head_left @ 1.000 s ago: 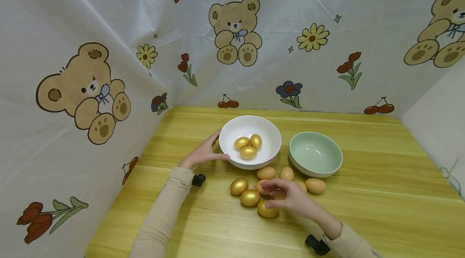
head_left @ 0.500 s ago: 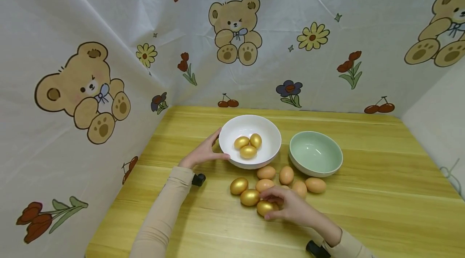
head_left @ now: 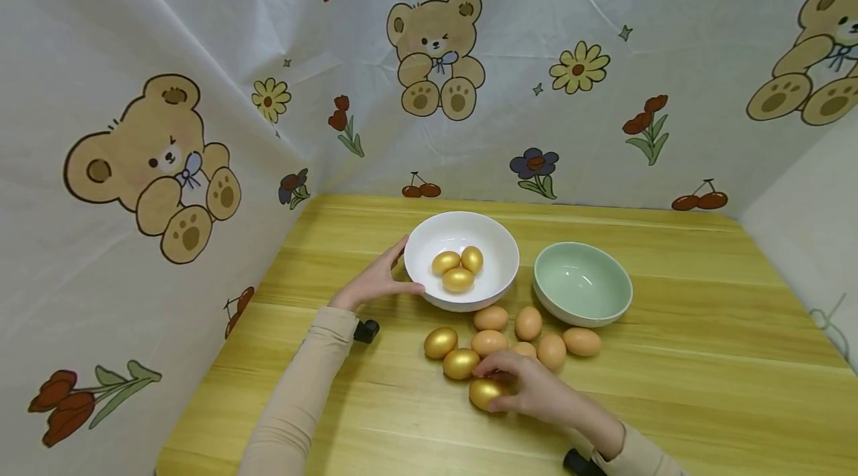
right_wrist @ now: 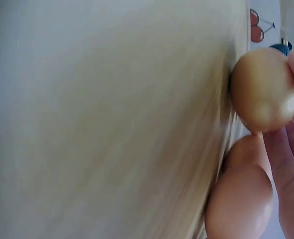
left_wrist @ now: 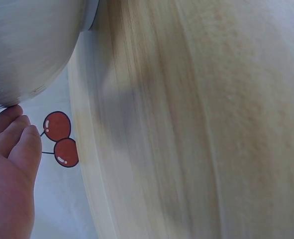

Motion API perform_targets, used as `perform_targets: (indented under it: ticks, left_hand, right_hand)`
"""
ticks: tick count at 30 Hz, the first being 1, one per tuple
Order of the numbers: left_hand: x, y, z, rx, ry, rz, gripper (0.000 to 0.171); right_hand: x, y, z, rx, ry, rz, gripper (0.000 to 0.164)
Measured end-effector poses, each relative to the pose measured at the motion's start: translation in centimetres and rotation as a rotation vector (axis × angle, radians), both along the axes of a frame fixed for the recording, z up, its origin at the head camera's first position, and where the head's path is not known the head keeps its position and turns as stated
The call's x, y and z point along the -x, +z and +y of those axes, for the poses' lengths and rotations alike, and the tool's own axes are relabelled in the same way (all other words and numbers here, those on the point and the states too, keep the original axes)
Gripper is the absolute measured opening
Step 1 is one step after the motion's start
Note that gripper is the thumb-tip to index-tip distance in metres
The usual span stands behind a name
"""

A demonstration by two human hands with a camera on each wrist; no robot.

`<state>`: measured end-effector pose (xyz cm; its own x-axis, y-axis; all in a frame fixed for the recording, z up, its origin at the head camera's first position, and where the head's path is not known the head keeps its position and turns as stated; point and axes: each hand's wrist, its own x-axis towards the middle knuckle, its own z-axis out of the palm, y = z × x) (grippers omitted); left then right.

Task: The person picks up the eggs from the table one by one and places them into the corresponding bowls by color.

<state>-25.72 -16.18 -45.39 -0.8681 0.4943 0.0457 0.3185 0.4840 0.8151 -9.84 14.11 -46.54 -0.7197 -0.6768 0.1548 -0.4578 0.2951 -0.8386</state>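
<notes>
My right hand [head_left: 532,386] pinches a golden egg [head_left: 484,394] between thumb and fingers at the front of the loose eggs. Close up in the right wrist view, the golden egg [right_wrist: 263,92] has fingers on its right and lower sides, with brown eggs [right_wrist: 239,204] below it. My left hand [head_left: 375,284] rests against the left side of a white bowl [head_left: 462,226], thumb at the front rim. Straight fingers [left_wrist: 25,147] touch the bowl's outer wall [left_wrist: 30,47] in the left wrist view. Three golden eggs [head_left: 459,281] lie inside the white bowl.
A pale green bowl [head_left: 582,286] with nothing in it stands right of the white one. Between bowls and right hand lie several brown eggs [head_left: 528,323] and two golden eggs [head_left: 441,343]. Behind the wooden table [head_left: 704,297] hangs a bear-print cloth [head_left: 496,148].
The right hand has lowered from above the front golden egg and taken hold of it, and the egg has shifted slightly toward the front left. The left hand and both bowls stay put.
</notes>
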Motion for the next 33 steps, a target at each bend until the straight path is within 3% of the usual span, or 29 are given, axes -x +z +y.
perform_targets:
  ticks: [2, 4, 7, 9, 11, 15, 25, 33]
  left_hand:
    - [0.0, 0.0, 0.0, -0.01, -0.003, 0.006, 0.114]
    - [-0.6, 1.0, 0.2, -0.017, -0.008, -0.005, 0.111]
    - [-0.7, 1.0, 0.1, -0.016, -0.007, -0.007, 0.11]
    - [-0.7, 1.0, 0.1, -0.01, -0.001, -0.019, 0.11]
    - [-0.1, 0.1, 0.0, -0.008, 0.008, -0.013, 0.113]
    - [-0.2, 0.1, 0.0, -0.008, 0.009, -0.014, 0.113]
    - [-0.1, 0.0, 0.0, -0.006, 0.016, -0.018, 0.109]
    - [-0.2, 0.1, 0.1, 0.005, 0.013, -0.014, 0.107]
  right_hand:
    - [-0.1, 0.1, -0.1, -0.007, 0.004, -0.004, 0.034]
    - [-0.2, 0.1, -0.1, -0.013, 0.0, -0.003, 0.034]
    - [-0.2, 0.1, 0.0, -0.008, 0.009, -0.01, 0.035]
    - [-0.1, 0.0, 0.1, -0.004, 0.021, -0.017, 0.035]
    - [0.0, 0.0, 0.2, 0.0, 0.036, -0.022, 0.036]
    - [0.1, 0.0, 0.3, -0.006, 0.055, -0.02, 0.038]
    - [0.1, 0.0, 0.7, -0.066, 0.126, 0.102, 0.043]
    - [0.2, -0.2, 0.7, -0.08, 0.159, 0.139, 0.039]
